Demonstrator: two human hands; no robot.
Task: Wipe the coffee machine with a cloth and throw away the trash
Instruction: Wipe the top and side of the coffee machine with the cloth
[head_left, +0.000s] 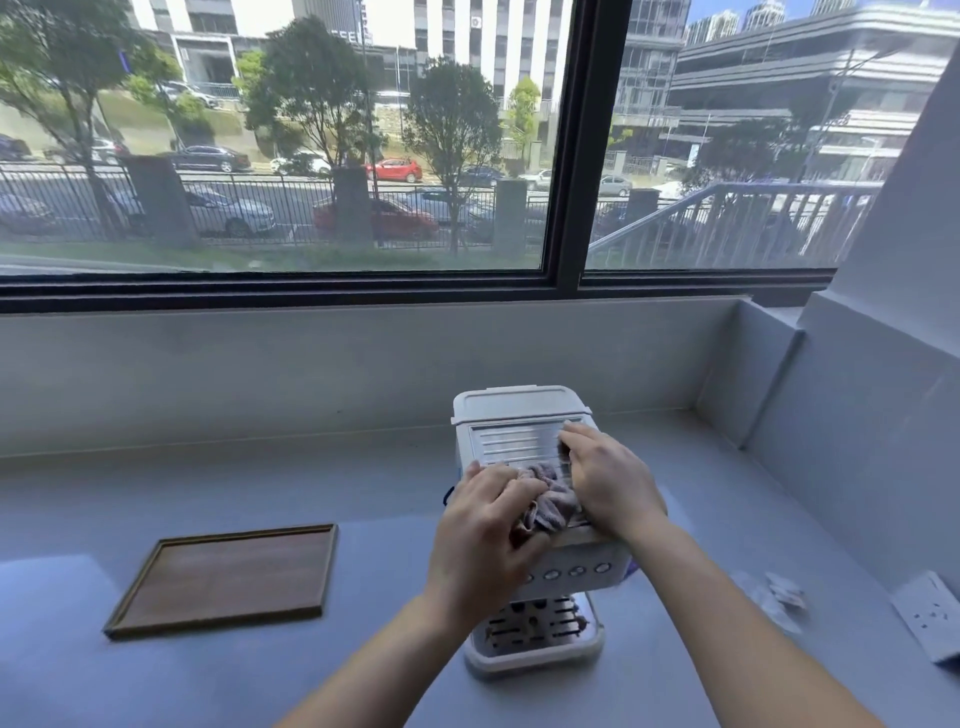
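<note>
Drip tray (535, 631): lower centre of frame; slotted white grid at the machine's foot, w/ dark specks on it.
Button row (576, 571): four round knobs on the front panel, just above the drip tray; no markings legible.
Trash (779, 597): crumpled pale wrappers, lower right, on the counter, apart from the machine.
Socket plate (930, 613): white, far lower right, on the slanted side wall.
Wooden tray (228, 577): brown, rectangular, flat on the counter, left of centre.
Left hand (485, 525): fingers curled and clamped on the cloth's near-left edge, at the machine's front top corner.
Cloth (553, 501): grey-mauve, bunched; lies on the machine's top, between both hands, partly under each.
Right hand (613, 483): palm down, fingers straight and close together, pressing on the cloth's right side; fingertips reach onto the ribbed plate.
Coffee machine (519, 405): white, centre of frame, on the grey counter (156, 493); ribbed metal top plate, lid at the back. No brand legible.
Window (563, 156): dark frame, upper half; street, parked cars, trees, buildings beyond; building lettering too blurred to read.
</note>
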